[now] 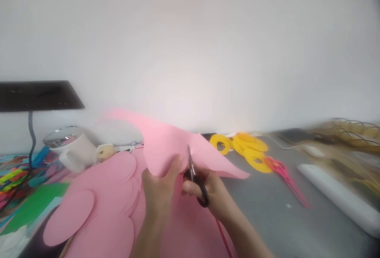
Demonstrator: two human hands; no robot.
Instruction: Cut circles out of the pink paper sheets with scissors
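Observation:
My left hand (158, 188) pinches the lower edge of a pink foam sheet (166, 143) held up above the table. My right hand (212, 192) grips black-handled scissors (194, 177), whose blades point up into the sheet beside my left thumb. Under my hands lies a heap of pink cut-out ovals (97, 206).
Yellow foam rings (249, 149) and red scissors (285, 179) lie on the grey table (273, 218) to the right. A white roll (338, 196) and a wire basket (353, 129) are at far right. A white cup (73, 149), green sheet (35, 204) and colourful scraps sit left.

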